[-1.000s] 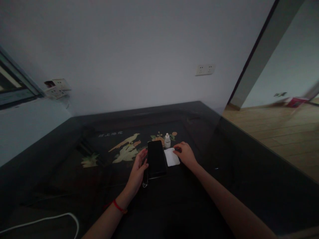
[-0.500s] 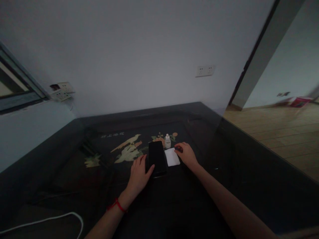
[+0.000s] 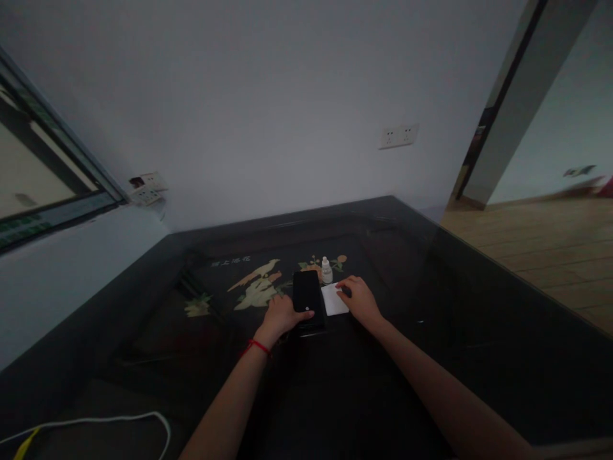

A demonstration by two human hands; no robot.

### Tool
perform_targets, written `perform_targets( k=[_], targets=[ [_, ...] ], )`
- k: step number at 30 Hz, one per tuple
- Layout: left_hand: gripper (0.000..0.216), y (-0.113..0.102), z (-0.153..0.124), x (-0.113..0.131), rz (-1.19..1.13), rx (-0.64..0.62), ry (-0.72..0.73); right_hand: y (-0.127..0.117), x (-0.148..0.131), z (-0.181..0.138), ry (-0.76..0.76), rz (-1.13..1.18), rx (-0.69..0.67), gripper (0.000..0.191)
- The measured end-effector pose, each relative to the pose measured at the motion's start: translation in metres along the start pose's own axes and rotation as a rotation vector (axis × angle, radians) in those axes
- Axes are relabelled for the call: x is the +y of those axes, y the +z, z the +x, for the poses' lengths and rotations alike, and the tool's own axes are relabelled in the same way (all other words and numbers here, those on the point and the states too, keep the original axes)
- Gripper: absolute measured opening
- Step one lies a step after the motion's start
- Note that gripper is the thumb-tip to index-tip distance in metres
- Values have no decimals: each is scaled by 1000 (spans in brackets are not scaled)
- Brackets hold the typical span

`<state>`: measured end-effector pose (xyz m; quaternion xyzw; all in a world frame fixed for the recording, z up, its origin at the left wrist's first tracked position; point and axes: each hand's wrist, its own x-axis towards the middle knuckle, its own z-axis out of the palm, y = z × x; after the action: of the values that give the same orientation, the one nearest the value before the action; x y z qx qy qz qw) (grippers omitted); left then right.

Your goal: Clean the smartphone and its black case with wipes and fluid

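Observation:
A black phone (image 3: 307, 296) lies face up on the dark table (image 3: 373, 383). My left hand (image 3: 281, 317) grips its near left edge, thumb laid across the screen; a red band circles that wrist. Right of the phone lies a white square cloth (image 3: 334, 300). My right hand (image 3: 359, 299) rests on the cloth's right edge, fingers curled, with something small and dark under the fingertips. A small white dropper bottle (image 3: 326, 271) stands just behind the cloth.
The table carries a painted bird-and-flower inlay (image 3: 256, 287). A white cable (image 3: 119, 421) curls at the near left corner. A wall with a socket (image 3: 398, 135) backs the table. Wooden floor (image 3: 536, 236) opens to the right, a window frame (image 3: 48, 185) to the left.
My left hand slid from the phone's left side onto its near corner, thumb now over the screen. The right hand stayed on the cloth. The camera turned slightly left.

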<state>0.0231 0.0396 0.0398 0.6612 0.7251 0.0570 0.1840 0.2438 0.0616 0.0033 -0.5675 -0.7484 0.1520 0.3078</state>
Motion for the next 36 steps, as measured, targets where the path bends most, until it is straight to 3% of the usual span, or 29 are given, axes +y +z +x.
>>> perform_targets(
  k=[3,7,10,16,20,23,28,32,36],
  targets=[
    [39,-6,7,-3,-94,-106,-20,-1,2,0,0,20,3,26],
    [35,-16,9,-12,-304,-221,-49,-3,2,-1,6,72,2,29],
    [33,-25,2,-24,-500,-239,-86,-5,-1,-1,17,137,-12,29],
    [39,-42,-17,-58,-935,37,-101,-13,-9,2,66,393,-68,22],
    [33,-43,-25,-60,-1161,147,-114,-22,-23,5,127,674,-124,23],
    [29,-35,-26,-44,-1266,159,-146,-28,-38,-3,160,868,-221,34],
    [33,-21,-30,-19,-1382,83,-150,-39,-51,-26,234,1020,-315,30],
    [41,-16,-34,-21,-1432,148,-219,-43,-53,-38,287,1122,-402,34],
    [44,-15,-37,-23,-1484,234,-260,-40,-52,-42,276,1277,-577,61]
  ],
)
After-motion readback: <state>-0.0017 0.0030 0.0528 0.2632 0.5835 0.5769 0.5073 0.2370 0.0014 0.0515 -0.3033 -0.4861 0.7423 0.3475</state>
